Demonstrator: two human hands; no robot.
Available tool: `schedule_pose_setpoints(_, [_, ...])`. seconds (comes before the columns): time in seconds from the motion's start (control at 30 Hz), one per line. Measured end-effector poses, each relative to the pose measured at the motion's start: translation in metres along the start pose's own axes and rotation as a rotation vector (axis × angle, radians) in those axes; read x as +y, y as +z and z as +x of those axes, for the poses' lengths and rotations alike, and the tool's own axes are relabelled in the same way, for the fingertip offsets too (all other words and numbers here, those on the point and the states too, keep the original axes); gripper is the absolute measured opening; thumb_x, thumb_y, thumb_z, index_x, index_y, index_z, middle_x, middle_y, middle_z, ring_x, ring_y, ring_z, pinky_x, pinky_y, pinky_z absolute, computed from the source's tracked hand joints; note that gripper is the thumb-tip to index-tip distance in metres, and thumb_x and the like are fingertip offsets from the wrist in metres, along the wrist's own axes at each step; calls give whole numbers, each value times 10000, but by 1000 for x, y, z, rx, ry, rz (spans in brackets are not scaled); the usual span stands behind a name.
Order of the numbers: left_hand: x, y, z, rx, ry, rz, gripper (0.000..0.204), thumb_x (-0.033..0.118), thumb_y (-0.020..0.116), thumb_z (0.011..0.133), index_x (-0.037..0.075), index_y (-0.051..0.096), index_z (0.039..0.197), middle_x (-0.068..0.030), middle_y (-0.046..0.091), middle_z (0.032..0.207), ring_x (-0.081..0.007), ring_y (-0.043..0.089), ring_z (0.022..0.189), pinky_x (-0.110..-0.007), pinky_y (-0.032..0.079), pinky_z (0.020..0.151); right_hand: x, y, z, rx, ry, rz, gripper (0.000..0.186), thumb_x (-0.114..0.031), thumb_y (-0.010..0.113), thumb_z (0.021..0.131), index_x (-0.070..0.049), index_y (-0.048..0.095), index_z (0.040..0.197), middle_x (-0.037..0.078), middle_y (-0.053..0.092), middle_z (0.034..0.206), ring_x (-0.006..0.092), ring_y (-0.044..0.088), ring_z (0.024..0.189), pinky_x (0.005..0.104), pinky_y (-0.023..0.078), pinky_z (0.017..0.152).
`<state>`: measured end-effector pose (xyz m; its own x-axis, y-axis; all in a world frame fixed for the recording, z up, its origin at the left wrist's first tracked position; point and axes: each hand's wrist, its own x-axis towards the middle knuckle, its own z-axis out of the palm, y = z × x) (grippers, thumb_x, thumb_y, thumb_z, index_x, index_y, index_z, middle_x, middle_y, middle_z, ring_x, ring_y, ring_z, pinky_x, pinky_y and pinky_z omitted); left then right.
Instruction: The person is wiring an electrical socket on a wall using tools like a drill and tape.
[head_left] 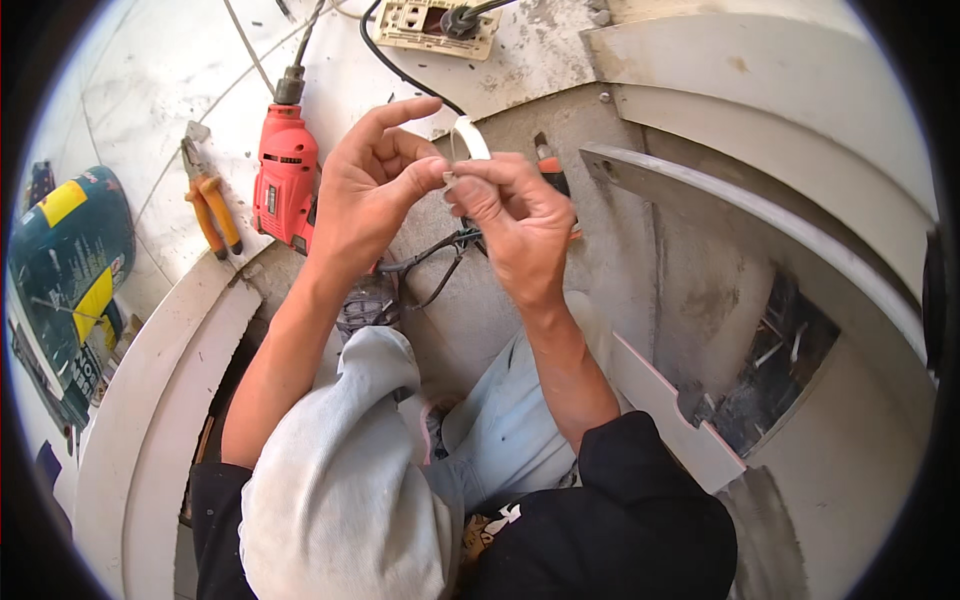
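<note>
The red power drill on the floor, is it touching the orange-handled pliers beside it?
Apart. The head view shows a strip of bare pale floor between the red power drill and the orange-handled pliers.

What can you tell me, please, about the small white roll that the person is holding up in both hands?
The white roll is a small, narrow ring, apparently thin white tape, smooth and slightly glossy. It is held above a grey dusty surface, tilted so its open centre partly shows. The left hand and right hand meet just below it, fingertips pinching what looks like its loose end; the right hand's fingers support the ring. How much tape remains is unclear.
</note>
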<state>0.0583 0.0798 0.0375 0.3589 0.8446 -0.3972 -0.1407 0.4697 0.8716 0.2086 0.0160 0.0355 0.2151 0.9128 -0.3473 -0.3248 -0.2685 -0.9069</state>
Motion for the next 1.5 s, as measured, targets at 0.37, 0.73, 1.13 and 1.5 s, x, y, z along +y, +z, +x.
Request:
schedule_pose_setpoints(0.37, [-18,0,54,41,-99,-124,277,9,679,922,-42,653,1193,-46,700,935,-81,635,841,-236,531,764,12,8,58,142,-309,-646,134,-108,696,925,1,620,922,103,633,909,202,614,694,314,492,641])
schedule_pose_setpoints(0.73, [-21,15,63,-155,-27,-292,349,97,572,1015,-52,554,1330,-111,695,1106,-167,677,990,-296,557,920,12,-10,75,243,-582,-690,107,-78,650,974,19,608,987,12,626,825,69,590,725,219,493,661])
schedule_pose_setpoints(1.13, [-27,18,4,-447,-316,-819,193,195,625,1001,22,626,1087,-31,666,933,-125,667,859,-236,578,805,-26,4,0,93,-460,-93,33,-29,744,881,-34,712,886,-1,653,787,49,574,577,181,464,514])
schedule_pose_setpoints(1.5, [13,152,-41,-713,163,425,381,129,544,1017,0,542,1375,-152,723,1010,-255,707,959,-321,565,871,40,-35,-118,190,-268,-484,255,-121,571,952,11,594,1169,230,706,939,364,704,881,429,530,800])
